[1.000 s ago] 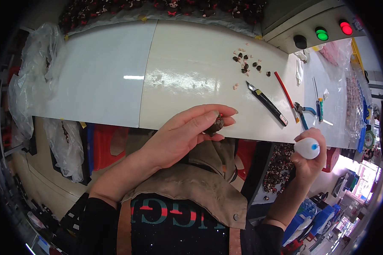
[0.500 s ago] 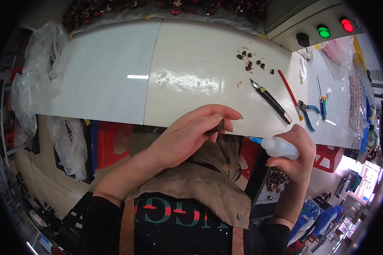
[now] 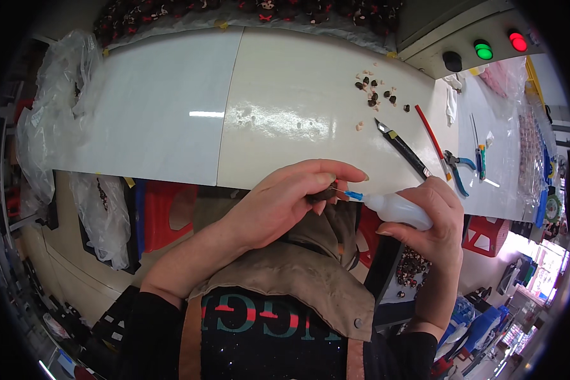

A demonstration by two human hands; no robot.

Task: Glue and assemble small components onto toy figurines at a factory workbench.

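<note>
Between the fingers of my left hand (image 3: 285, 199) is a small dark brown piece (image 3: 323, 194), mostly covered by the fingers, so its exact kind does not show. My right hand (image 3: 440, 218) is wrapped round a white squeeze bottle (image 3: 399, 210). The bottle lies tilted sideways, and its blue needle tip (image 3: 354, 196) points left, with the thin needle at or just beside the dark piece. Both hands are over the table's near edge. Beyond them lie several small dark pieces (image 3: 373, 96) among pale pink bits.
A black craft knife (image 3: 402, 149), a red stick (image 3: 430, 136) and blue-handled pliers (image 3: 460, 172) lie right of centre on the white table (image 3: 285, 82). A control box with lit buttons (image 3: 483, 50) stands at the far right. Clear plastic bags (image 3: 60, 101) hang at the left.
My right hand has brought the squeeze bottle left and slightly up, so its needle tip meets or nearly meets the dark piece. My left hand has barely shifted.
</note>
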